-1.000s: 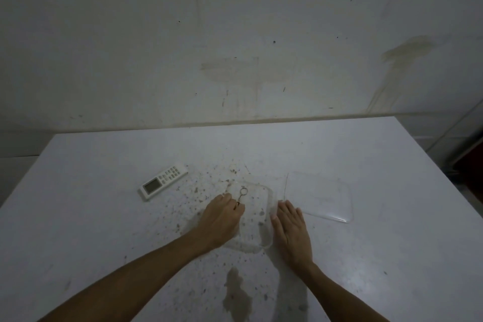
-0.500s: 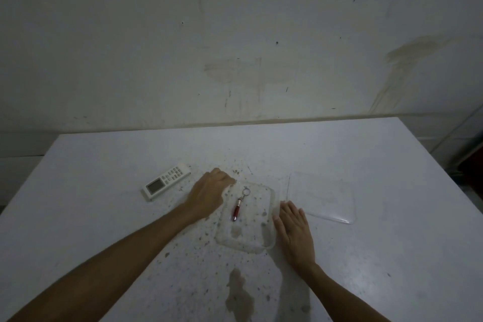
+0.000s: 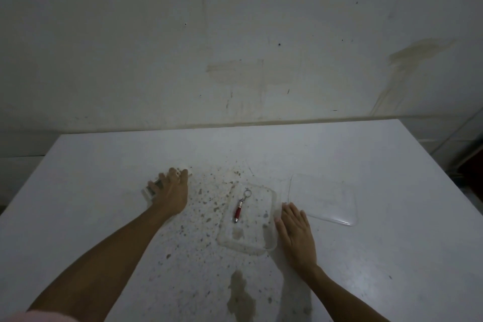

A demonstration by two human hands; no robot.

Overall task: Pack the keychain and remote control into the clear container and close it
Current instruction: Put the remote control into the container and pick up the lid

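Observation:
The clear container (image 3: 272,236) lies open on the white table, near the middle. Inside it rests the keychain (image 3: 238,208), a small red cylinder with a metal ring. My left hand (image 3: 171,192) lies over the white remote control (image 3: 151,190) to the left of the container, fingers curled around its far edge; most of the remote is hidden. My right hand (image 3: 295,227) lies flat on the table, fingers apart, against the container's right side. The clear lid (image 3: 324,198) lies flat just right of the container.
The white table (image 3: 392,256) is speckled with brown stains around the container, with a bigger stain (image 3: 240,298) near the front. A stained wall stands behind the table's far edge. The table's right edge drops off to a darker floor.
My left hand let go of the keychain inside the container, moved left across the table and came down on the remote control. My right hand stayed beside the container.

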